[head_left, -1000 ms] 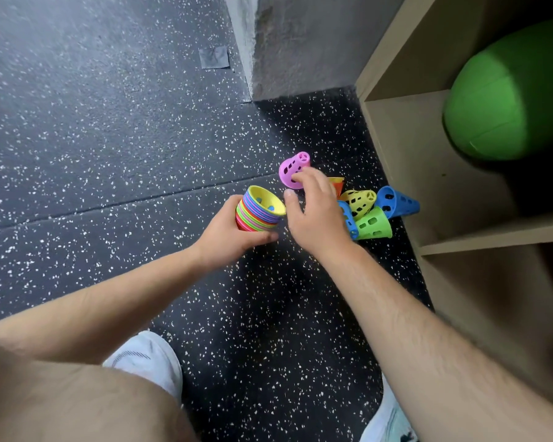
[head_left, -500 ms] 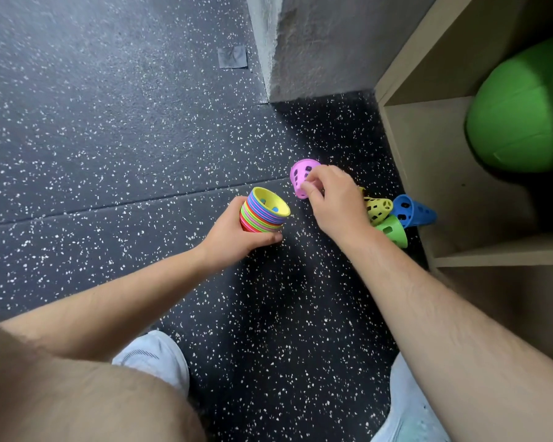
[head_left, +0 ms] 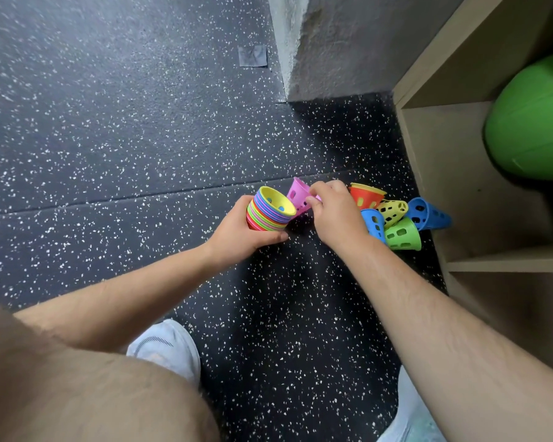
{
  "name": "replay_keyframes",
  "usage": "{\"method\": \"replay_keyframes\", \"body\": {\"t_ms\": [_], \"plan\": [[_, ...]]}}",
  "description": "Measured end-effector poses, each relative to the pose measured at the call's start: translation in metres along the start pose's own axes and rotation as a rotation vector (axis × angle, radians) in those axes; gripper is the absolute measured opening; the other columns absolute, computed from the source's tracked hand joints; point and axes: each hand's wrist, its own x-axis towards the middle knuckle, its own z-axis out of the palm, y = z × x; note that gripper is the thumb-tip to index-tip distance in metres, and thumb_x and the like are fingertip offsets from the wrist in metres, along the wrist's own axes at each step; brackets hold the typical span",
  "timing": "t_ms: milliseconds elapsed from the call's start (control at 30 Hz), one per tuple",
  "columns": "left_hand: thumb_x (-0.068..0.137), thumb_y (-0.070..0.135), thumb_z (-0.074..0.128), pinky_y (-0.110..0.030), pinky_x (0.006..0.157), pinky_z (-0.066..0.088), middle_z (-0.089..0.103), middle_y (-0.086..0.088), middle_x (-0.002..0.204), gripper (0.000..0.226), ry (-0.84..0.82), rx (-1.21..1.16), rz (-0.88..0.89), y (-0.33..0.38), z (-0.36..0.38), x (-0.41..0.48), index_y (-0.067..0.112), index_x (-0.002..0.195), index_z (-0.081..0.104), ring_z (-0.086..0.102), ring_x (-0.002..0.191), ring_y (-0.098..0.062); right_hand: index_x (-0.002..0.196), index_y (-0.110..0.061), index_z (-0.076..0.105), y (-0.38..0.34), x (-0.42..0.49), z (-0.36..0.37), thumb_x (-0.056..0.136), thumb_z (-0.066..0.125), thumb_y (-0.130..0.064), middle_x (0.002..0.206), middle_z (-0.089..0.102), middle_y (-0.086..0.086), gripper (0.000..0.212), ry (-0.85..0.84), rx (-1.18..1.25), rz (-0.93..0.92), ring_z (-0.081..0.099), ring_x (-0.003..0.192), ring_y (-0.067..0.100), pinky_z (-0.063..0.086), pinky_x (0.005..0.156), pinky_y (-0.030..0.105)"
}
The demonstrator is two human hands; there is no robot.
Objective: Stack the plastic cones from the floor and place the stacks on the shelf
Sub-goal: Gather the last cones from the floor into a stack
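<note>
My left hand [head_left: 237, 236] grips a stack of colourful plastic cones [head_left: 268, 212], wide ends up, with a yellow one on top. My right hand [head_left: 336, 212] pinches a pink perforated cone [head_left: 297, 194] right beside the stack's rim. Several loose cones lie on the floor past my right hand: an orange one [head_left: 364, 194], a yellow one [head_left: 391, 210], two blue ones [head_left: 428, 215] and a green one [head_left: 403, 234]. The wooden shelf [head_left: 444, 154] stands to the right.
A large green ball [head_left: 533, 122] fills the shelf compartment. A grey concrete pillar [head_left: 336, 46] stands behind the cones. The floor is dark speckled rubber [head_left: 141, 138]. My white shoes [head_left: 166, 349] are near the bottom.
My right hand has turned the pink cone and carried it left and down, from above the loose pile to beside the stack's rim. The left hand keeps holding the stack.
</note>
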Motion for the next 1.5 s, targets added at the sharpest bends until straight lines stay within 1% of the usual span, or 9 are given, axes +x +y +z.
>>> {"method": "replay_keyframes", "body": {"t_ms": [133, 300, 500, 633, 900, 1000, 1167, 1400, 1500], "plan": [[0.060, 0.042, 0.094, -0.036, 0.093, 0.057, 0.071, -0.001, 0.111, 0.078, -0.008, 0.007, 0.003, -0.001, -0.001, -0.003, 0.023, 0.123, 0.053, 0.069, 0.097, -0.014, 0.107, -0.010, 0.060, -0.005, -0.007, -0.015, 0.104, 0.047, -0.019, 0.102, 0.048, 0.001, 0.016, 0.158, 0.124, 0.001, 0.048, 0.089, 0.018, 0.025, 0.068, 0.022], [0.068, 0.031, 0.096, -0.026, 0.069, 0.051, 0.068, 0.004, 0.098, 0.071, -0.027, 0.018, 0.003, 0.001, 0.002, -0.011, 0.021, 0.123, 0.052, 0.063, 0.073, -0.002, 0.106, -0.014, 0.062, -0.022, -0.028, -0.034, 0.103, 0.046, -0.018, 0.098, 0.056, -0.001, 0.017, 0.298, 0.283, 0.017, 0.047, 0.085, 0.011, 0.029, 0.067, 0.020], [0.073, 0.013, 0.092, -0.016, 0.057, 0.046, 0.065, 0.004, 0.091, 0.060, -0.007, -0.014, 0.032, 0.011, 0.016, -0.031, 0.017, 0.118, 0.052, 0.057, 0.061, 0.004, 0.116, -0.023, 0.063, -0.029, -0.072, -0.017, 0.100, 0.048, -0.028, 0.111, 0.059, -0.009, 0.022, 0.025, 0.251, -0.205, 0.052, 0.110, 0.014, 0.041, 0.097, 0.030], [0.075, 0.007, 0.091, -0.015, 0.055, 0.047, 0.067, 0.001, 0.093, 0.059, -0.022, -0.023, 0.042, 0.017, 0.026, -0.050, 0.015, 0.119, 0.053, 0.059, 0.062, 0.005, 0.133, -0.029, 0.055, -0.025, -0.092, -0.018, 0.103, 0.046, -0.033, 0.126, 0.060, -0.011, 0.031, 0.008, 0.396, -0.104, 0.050, 0.120, 0.010, 0.039, 0.102, 0.026], [0.075, 0.016, 0.093, -0.012, 0.051, 0.042, 0.063, 0.009, 0.082, 0.061, -0.033, 0.006, 0.030, 0.024, 0.035, -0.073, 0.018, 0.120, 0.052, 0.055, 0.054, 0.006, 0.137, -0.011, 0.054, 0.032, -0.084, -0.026, 0.101, 0.037, -0.011, 0.137, 0.054, 0.005, 0.040, 0.184, -0.004, 0.093, 0.042, 0.130, 0.027, 0.030, 0.110, 0.033], [0.074, 0.018, 0.093, -0.016, 0.049, 0.043, 0.062, 0.005, 0.083, 0.059, -0.037, -0.004, 0.025, 0.030, 0.043, -0.081, 0.020, 0.118, 0.053, 0.054, 0.053, 0.002, 0.138, -0.015, 0.053, 0.045, -0.070, -0.035, 0.092, 0.047, 0.000, 0.139, 0.049, 0.004, 0.049, 0.135, -0.088, 0.185, 0.039, 0.128, 0.026, 0.035, 0.108, 0.035], [0.077, 0.012, 0.090, -0.025, 0.045, 0.042, 0.059, -0.002, 0.078, 0.053, -0.086, -0.050, 0.009, 0.043, 0.050, -0.095, 0.018, 0.114, 0.051, 0.051, 0.051, -0.008, 0.148, -0.028, 0.038, 0.058, -0.069, -0.038, 0.094, 0.057, -0.011, 0.149, 0.033, 0.004, 0.061, -0.035, -0.084, 0.314, 0.035, 0.133, 0.031, 0.039, 0.107, 0.042], [0.073, 0.013, 0.093, -0.019, 0.046, 0.041, 0.061, 0.000, 0.081, 0.060, -0.060, -0.054, 0.023, 0.046, 0.046, -0.105, 0.020, 0.116, 0.051, 0.052, 0.052, -0.002, 0.118, -0.018, 0.061, 0.057, -0.097, -0.023, 0.103, 0.047, -0.027, 0.128, 0.045, 0.013, 0.022, -0.035, -0.087, 0.275, 0.041, 0.117, 0.031, 0.038, 0.099, 0.038], [0.059, 0.030, 0.092, -0.021, 0.047, 0.041, 0.062, 0.001, 0.081, 0.068, -0.035, -0.056, 0.014, 0.043, 0.046, -0.107, 0.023, 0.114, 0.052, 0.053, 0.053, -0.005, 0.104, -0.016, 0.061, 0.050, -0.106, -0.032, 0.104, 0.044, -0.024, 0.116, 0.052, 0.008, 0.019, 0.110, 0.205, 0.226, 0.050, 0.097, 0.021, 0.038, 0.083, 0.029]]}}
